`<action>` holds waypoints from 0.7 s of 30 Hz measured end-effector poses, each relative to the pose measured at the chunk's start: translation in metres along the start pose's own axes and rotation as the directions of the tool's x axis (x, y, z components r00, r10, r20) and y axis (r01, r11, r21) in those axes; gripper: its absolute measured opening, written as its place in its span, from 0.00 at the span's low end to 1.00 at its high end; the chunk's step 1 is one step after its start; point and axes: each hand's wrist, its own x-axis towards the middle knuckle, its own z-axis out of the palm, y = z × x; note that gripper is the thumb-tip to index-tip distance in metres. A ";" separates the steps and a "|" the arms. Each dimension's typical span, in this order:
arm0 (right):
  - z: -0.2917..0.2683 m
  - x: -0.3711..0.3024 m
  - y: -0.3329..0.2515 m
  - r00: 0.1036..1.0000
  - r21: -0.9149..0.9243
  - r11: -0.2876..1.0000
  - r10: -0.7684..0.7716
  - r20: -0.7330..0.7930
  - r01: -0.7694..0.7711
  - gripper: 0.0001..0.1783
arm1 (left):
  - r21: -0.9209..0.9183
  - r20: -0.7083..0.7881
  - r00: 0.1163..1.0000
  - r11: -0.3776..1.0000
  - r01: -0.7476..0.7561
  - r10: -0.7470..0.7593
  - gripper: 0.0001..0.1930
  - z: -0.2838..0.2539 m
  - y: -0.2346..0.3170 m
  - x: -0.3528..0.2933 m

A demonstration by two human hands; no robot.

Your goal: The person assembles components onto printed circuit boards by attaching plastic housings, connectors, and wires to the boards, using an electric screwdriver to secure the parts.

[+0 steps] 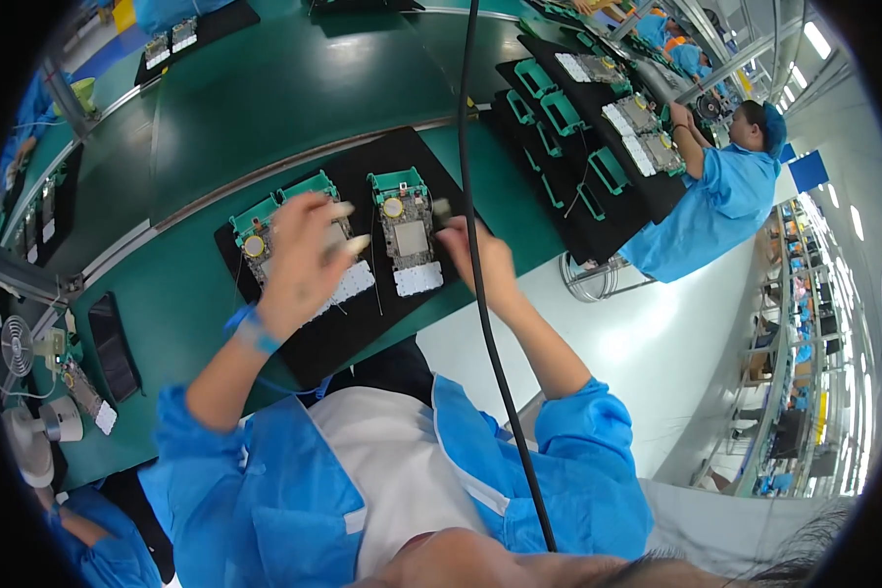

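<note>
Three circuit boards lie on a black mat (394, 155), with green plastic frames at their far ends and white panels at their near ends. Over the left pair, whose near board (355, 282) is partly covered, hovers my left hand (304, 250). Pale finger cots cap its thumb and a finger, which are spread with nothing visible between them. My right hand (482, 263) is beside the right edge of the third board (410, 238). Its fingertips are blurred and partly crossed by a black cable (472, 186), so whether they grip anything is unclear. A blue band circles my left wrist.
Green frames (561, 113) and more boards (642, 132) lie on black mats at the right, where a co-worker (725, 196) in blue works. A dark phone (114, 348), a small fan (18, 345) and another board (88, 394) are at the left.
</note>
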 end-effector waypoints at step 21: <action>0.005 0.083 0.028 0.816 0.687 0.483 0.499 0.293 -0.542 0.17 | -0.855 0.219 0.671 0.191 0.481 -0.709 0.21 -0.076 -0.089 -0.004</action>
